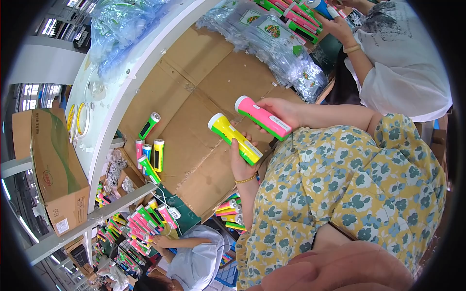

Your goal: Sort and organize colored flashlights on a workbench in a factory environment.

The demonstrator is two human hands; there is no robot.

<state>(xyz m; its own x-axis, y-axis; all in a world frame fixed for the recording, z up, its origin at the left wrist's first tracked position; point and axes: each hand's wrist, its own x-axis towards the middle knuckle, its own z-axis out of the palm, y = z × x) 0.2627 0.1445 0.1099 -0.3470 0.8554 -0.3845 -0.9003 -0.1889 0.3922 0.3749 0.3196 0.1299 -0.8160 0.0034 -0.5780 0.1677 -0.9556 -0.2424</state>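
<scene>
My left hand is closed round a yellow and green flashlight with a white head, its thumb along the near side. Just beside it, my right hand grips a pink and green flashlight, also with a white head. Both flashlights are held tilted, heads pointing up and left, above the brown cardboard tabletop. Across at the left, a green flashlight stands apart from a small group, which includes a yellow one and a white and green one.
Clear plastic bags are heaped at the far edge. A co-worker's hand there is at a blue flashlight. A white curved shelf bounds the left, near a carton. Below, another person reaches toward piled flashlights.
</scene>
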